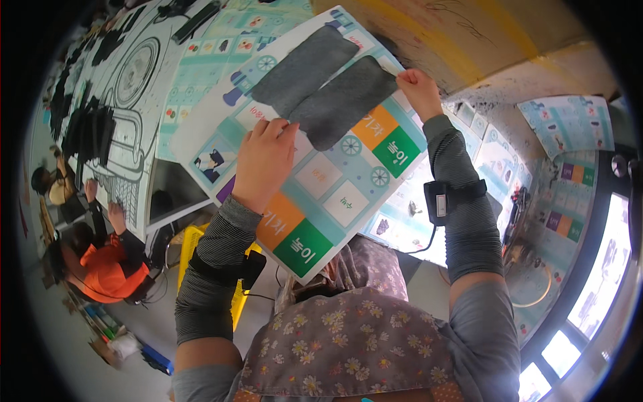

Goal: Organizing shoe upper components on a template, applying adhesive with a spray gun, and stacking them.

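Observation:
Two dark grey, rounded oblong pieces that look like cloth lie side by side, a narrow gap between them, over a large printed sheet (315, 174) with orange, green and pale blue panels. My left hand (268, 161) pinches the left end of the nearer cloth piece (345, 100). At that piece's right end, the fingers of my right hand (418, 94) are closed on its edge. The farther cloth piece (305, 67) lies just beyond, touched by neither hand. Striped dark sleeves cover both my forearms, each with a small black device strapped on.
At left, a person in an orange vest (107, 268) works at a white table (151, 87) with black pieces heaped on it. Cardboard (469, 33) with yellow tape stands at far right. More printed sheets (569, 124) lie right; a yellow crate (191, 248) is below left.

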Motion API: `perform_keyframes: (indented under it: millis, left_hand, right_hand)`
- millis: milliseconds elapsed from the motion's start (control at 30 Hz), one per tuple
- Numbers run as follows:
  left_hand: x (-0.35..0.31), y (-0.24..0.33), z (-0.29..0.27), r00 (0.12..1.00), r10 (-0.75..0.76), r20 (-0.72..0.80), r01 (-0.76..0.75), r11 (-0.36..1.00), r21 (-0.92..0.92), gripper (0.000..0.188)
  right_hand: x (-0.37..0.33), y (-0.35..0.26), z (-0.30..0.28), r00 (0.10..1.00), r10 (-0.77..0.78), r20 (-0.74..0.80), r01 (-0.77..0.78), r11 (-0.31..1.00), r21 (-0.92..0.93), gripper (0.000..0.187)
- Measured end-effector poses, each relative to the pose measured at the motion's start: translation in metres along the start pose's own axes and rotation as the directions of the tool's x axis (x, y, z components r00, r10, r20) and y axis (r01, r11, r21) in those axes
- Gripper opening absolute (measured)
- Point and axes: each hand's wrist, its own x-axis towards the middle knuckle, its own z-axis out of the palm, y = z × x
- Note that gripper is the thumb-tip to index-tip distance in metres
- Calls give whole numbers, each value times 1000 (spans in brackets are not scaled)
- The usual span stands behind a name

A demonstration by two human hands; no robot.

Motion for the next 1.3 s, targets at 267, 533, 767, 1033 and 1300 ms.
perform_keyframes:
  millis: [267, 533, 767, 1033, 1300]
  left_hand:
    - [1, 2, 10, 1000, 1, -26, -1, 1000, -4, 17]
    - [2, 7, 14, 984, -175, -31, 169, 974, -148, 12]
    - [4, 2, 10, 891, -454, 15, 437, 848, -299, 24]
    - [-5, -15, 0, 943, -301, 143, 320, 936, -144, 16]
    - [-1, 10, -32, 853, -385, 352, 313, 918, 245, 20]
  right_hand:
    - [23, -3, -12, 946, 229, 230, -282, 932, 229, 23]
    - [31, 43, -77, 974, 20, 225, 126, 780, -613, 14]
    - [-113, 63, -118, 874, 380, -303, -83, 731, 678, 17]
    - [-346, 167, -120, 719, 591, -366, -520, 806, 283, 10]
    - [-345, 218, -202, 684, 332, -649, -525, 842, -123, 14]
